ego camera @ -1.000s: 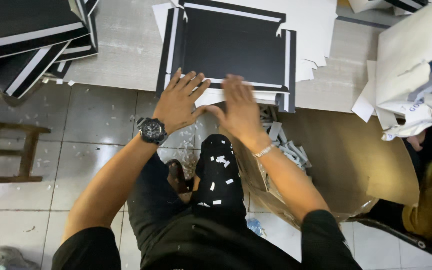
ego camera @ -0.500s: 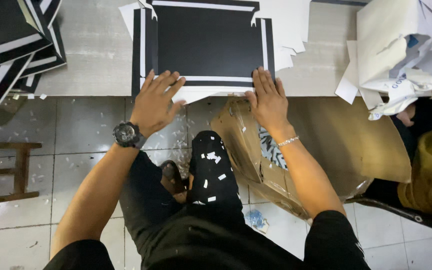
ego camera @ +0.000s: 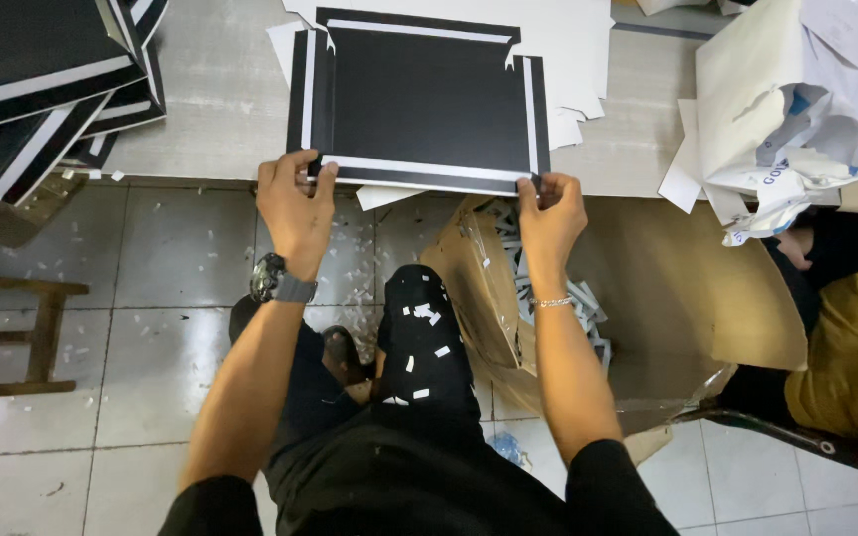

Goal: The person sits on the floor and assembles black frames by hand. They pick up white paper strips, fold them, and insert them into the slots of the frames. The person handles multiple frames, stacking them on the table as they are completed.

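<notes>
A flat black card sheet with white strips along its edges (ego camera: 419,99) lies on the grey table (ego camera: 220,109), its near edge at the table's front edge. My left hand (ego camera: 295,203), with a dark wristwatch, pinches the sheet's near left corner. My right hand (ego camera: 551,216), with a thin bracelet, pinches the near right corner at the white strip.
A stack of similar black sheets (ego camera: 37,69) sits at the table's left. White paper scraps (ego camera: 578,45) lie under the sheet; a crumpled white bag (ego camera: 791,109) is right. A brown box of scraps (ego camera: 508,288) stands by my knee. Another person in yellow (ego camera: 851,347) sits right. A wooden stool (ego camera: 12,333) stands left.
Both hands went from lying flat with spread fingers on the sheet's near edge to pinching its two near corners. The view has shifted slightly.
</notes>
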